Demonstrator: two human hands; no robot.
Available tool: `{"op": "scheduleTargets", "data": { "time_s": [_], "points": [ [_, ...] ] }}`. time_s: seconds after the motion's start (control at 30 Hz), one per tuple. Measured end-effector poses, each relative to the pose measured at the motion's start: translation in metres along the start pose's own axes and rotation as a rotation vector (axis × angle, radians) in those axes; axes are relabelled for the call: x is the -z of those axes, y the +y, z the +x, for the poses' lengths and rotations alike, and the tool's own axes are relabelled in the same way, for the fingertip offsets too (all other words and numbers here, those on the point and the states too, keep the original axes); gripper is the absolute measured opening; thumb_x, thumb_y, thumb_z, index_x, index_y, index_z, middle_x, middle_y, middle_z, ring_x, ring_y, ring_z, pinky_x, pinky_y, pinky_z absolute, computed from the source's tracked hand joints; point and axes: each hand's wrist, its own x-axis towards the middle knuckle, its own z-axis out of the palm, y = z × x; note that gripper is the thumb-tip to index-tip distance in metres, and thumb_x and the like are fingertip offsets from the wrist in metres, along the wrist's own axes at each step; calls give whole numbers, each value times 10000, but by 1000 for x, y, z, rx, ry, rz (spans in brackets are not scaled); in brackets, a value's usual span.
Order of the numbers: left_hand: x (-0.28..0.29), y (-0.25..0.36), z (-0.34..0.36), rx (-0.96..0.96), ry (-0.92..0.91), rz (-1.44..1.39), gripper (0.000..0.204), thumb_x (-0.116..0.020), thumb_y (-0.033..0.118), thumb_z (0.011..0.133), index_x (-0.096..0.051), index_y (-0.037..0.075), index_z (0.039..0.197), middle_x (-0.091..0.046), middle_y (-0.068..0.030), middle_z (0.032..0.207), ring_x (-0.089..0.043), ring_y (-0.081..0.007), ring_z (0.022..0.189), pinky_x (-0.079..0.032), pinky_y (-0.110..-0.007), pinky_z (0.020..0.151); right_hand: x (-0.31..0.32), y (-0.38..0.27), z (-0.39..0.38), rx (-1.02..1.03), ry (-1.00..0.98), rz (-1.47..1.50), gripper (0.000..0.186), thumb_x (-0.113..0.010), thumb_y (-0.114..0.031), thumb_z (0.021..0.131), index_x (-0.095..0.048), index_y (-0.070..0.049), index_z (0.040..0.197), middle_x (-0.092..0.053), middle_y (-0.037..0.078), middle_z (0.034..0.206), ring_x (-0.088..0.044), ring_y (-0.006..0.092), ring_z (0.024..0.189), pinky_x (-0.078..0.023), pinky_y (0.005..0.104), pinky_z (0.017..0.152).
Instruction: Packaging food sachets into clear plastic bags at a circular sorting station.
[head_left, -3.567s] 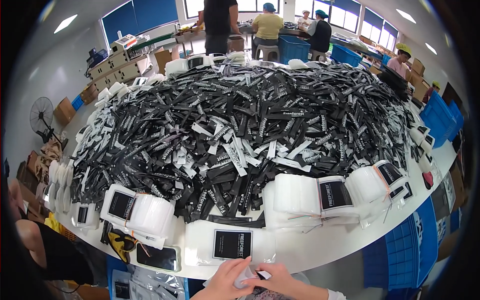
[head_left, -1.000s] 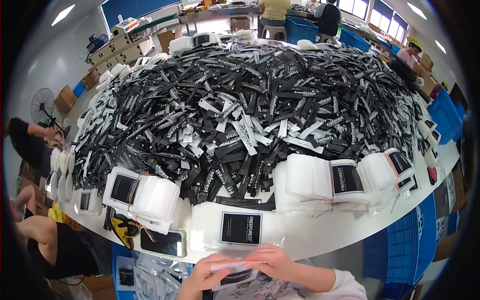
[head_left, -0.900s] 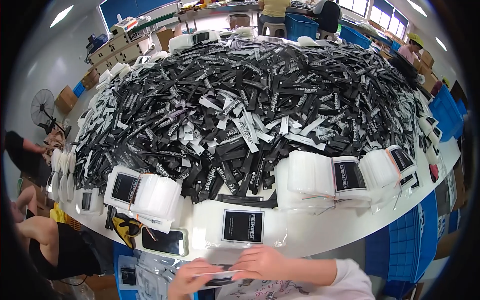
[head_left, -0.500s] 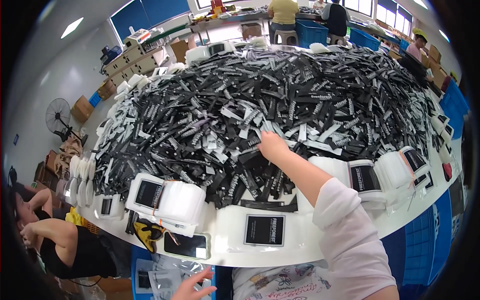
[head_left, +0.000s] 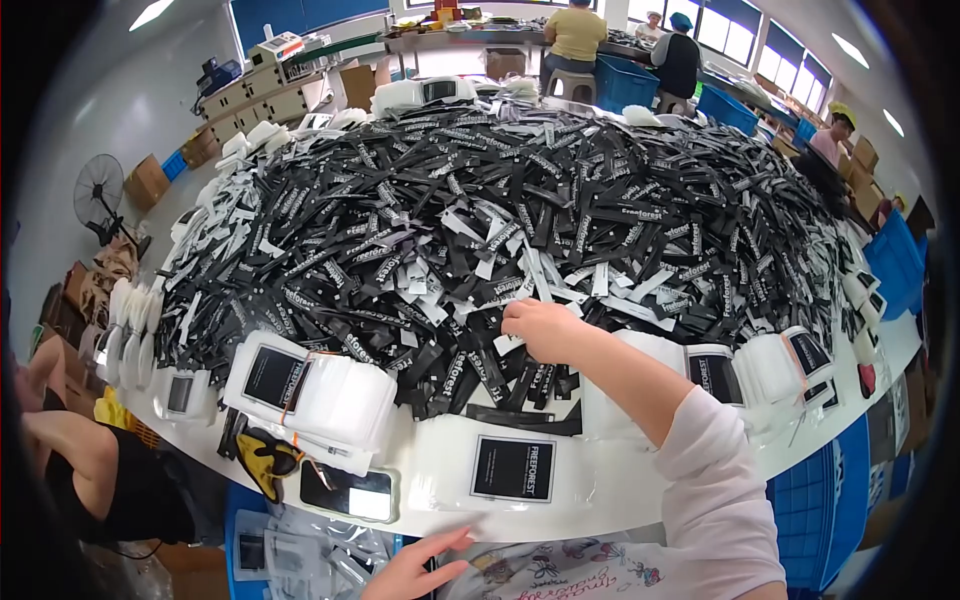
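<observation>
A large heap of slim black and silver-white stick packets (head_left: 420, 190) covers the table. At the heap's near edge, my right hand (head_left: 545, 332) is closed, its fingertips pinched on a stick packet (head_left: 508, 344) whose pale end shows below them. My left hand (head_left: 420, 568) is over the table's front edge, fingers apart and nothing in it. Between the hands lies a translucent plastic bag (head_left: 440, 465) with a black label (head_left: 513, 468). A banded bundle of such bags (head_left: 345, 405) lies left of it, and more bags (head_left: 640, 385) lie under my right forearm.
A phone (head_left: 350, 493) and a yellow-black object (head_left: 266, 462) lie near the front edge. A blue crate (head_left: 240, 530) with clear bags stands below. At the left is a co-worker's arm (head_left: 75, 445). Blue bins (head_left: 820, 500) stand at right; people work at a far bench.
My right hand has drawn back from deeper in the heap toward its near edge, its fingers now curled together. My left hand has moved slightly right. The whole view has shifted a little.
</observation>
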Motion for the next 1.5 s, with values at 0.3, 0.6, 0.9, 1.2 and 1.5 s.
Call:
{"op": "scheduleTargets", "data": {
  "time_s": [0.3, 0.6, 0.9, 1.2, 1.5],
  "points": [
    [-32, 9, 39, -233, -141, 432, 405, -614, 137, 781, -504, 39, 1159, -578, -117, 1054, -544, -240, 977, -410, -319, 853, 7, -5, -25, 152, 204, -189, 241, -632, -110, 657, -528, -102, 874, -513, 30, 884, -523, 198, 904, -464, 311, 693],
    [-54, 0, 89, -511, 135, 944, 533, -678, 186, 688, -488, 70, 1172, -404, -190, 1254, -425, -375, 1114, -379, -428, 894, -3, -91, -180, 21, 1125, 660, 247, -565, -261, 818, -476, -31, 822, -508, 60, 631, -477, 152, 481, -404, 246, 470],
    [-45, 10, 94, -525, 88, 1027, 338, -665, 152, 691, -601, 92, 1018, -557, -107, 1103, -528, -274, 1016, -438, -351, 803, -55, -136, -237, -734, 1331, 924, 282, -450, -303, 894, -430, -51, 771, -421, 50, 603, -415, 128, 498, -396, 262, 488],
    [-76, 8, 83, -735, 249, 872, 186, -678, 43, 635, -642, 62, 817, -589, -51, 743, -553, -209, 599, -430, -301, 505, -56, -140, -241, -1052, 843, 1515, 320, -407, -227, 903, -336, -89, 623, -332, -21, 513, -298, 64, 401, -223, 212, 374],
    [-92, -2, 71, -655, 128, 910, 773, -756, 414, 522, -449, 144, 1178, -286, -227, 1281, -319, -397, 1128, -274, -549, 877, -47, -183, -222, -828, 721, 1114, 290, -741, -65, 652, -488, -41, 793, -482, -2, 620, -493, 85, 556, -362, 204, 467]
  ]
}}
